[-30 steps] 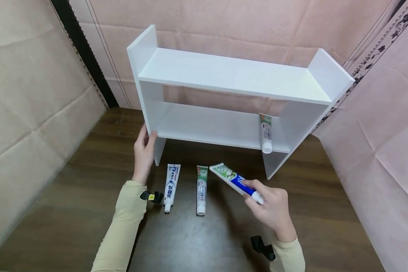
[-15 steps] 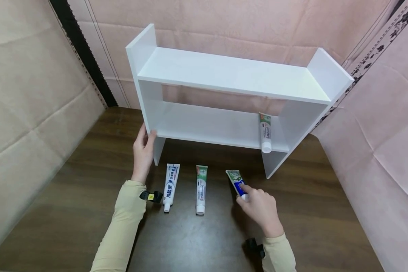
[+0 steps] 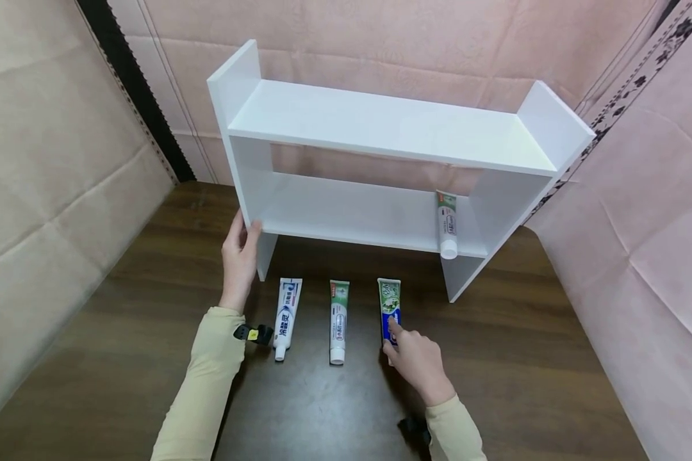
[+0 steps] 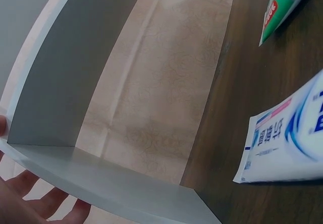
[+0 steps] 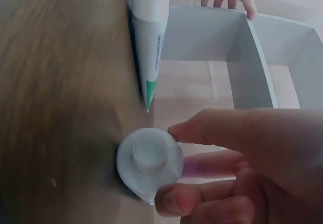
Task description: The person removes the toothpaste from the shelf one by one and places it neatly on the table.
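My right hand (image 3: 418, 365) holds a green and blue toothpaste tube (image 3: 389, 294) near its cap end, and the tube lies on the table. In the right wrist view, thumb and fingers stand around its white cap end (image 5: 149, 158). My left hand (image 3: 239, 262) grips the left side panel of a white two-tier shelf (image 3: 352, 208), thumb in front and fingers on the outer side. Left of the held tube lie a green and white toothpaste tube (image 3: 338, 323) and a blue and white one (image 3: 287, 317). Another green and white tube (image 3: 447, 224) lies on the lower shelf board's right end.
The brown wooden table (image 3: 530, 358) carries everything. Pinkish cloth (image 3: 380, 38) hangs behind the shelf, with more cloth at both sides. A small black device (image 3: 254, 333) sits on the left wrist.
My right hand has brought the green and blue tube down and leftward onto the table, turning it from slanted to nearly parallel with the other tubes. The left hand stays on the shelf.
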`<state>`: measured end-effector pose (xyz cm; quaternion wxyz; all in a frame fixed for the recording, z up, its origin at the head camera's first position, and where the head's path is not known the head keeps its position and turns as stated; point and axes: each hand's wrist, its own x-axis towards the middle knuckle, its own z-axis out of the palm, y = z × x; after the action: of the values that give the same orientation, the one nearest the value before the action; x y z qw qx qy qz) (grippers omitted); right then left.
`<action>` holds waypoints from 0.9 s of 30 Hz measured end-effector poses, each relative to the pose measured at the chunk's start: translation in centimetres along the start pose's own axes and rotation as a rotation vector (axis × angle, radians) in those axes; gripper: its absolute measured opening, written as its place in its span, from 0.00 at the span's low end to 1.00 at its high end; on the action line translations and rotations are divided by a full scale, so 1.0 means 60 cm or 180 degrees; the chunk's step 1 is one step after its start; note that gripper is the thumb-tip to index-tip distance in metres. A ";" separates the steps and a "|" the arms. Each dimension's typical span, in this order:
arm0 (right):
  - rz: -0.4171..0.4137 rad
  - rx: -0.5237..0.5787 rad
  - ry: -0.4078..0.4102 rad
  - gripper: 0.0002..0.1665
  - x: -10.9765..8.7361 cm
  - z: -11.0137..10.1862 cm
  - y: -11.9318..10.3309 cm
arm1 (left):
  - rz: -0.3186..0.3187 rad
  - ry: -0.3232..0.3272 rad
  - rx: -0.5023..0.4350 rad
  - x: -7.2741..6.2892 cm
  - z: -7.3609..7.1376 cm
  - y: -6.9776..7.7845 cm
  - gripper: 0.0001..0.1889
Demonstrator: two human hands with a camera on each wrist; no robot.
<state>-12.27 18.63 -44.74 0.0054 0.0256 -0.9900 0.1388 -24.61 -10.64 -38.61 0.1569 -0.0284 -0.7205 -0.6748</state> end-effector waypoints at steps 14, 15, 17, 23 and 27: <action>-0.0069 0.0070 0.0035 0.24 0.001 -0.004 -0.005 | -0.0029 0.0112 0.0010 -0.004 -0.009 0.003 0.25; -0.0084 0.0090 0.0071 0.24 0.002 -0.009 -0.002 | -0.0019 0.0109 0.0010 -0.003 -0.009 0.003 0.25; -0.0128 0.0141 0.0242 0.22 0.005 -0.024 0.004 | 0.0005 0.0098 0.0009 -0.002 -0.007 0.003 0.25; -0.0378 0.0364 0.1367 0.26 0.015 -0.095 0.012 | 0.0065 0.0066 0.0016 -0.001 -0.002 0.002 0.26; -0.0392 0.0445 0.1972 0.31 0.028 -0.131 0.014 | 0.0066 0.0052 0.0049 -0.001 0.000 0.000 0.26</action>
<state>-13.98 21.55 -37.37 0.3130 0.0423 -0.9259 0.2070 -24.56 -10.62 -38.60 0.1700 -0.0291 -0.7240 -0.6679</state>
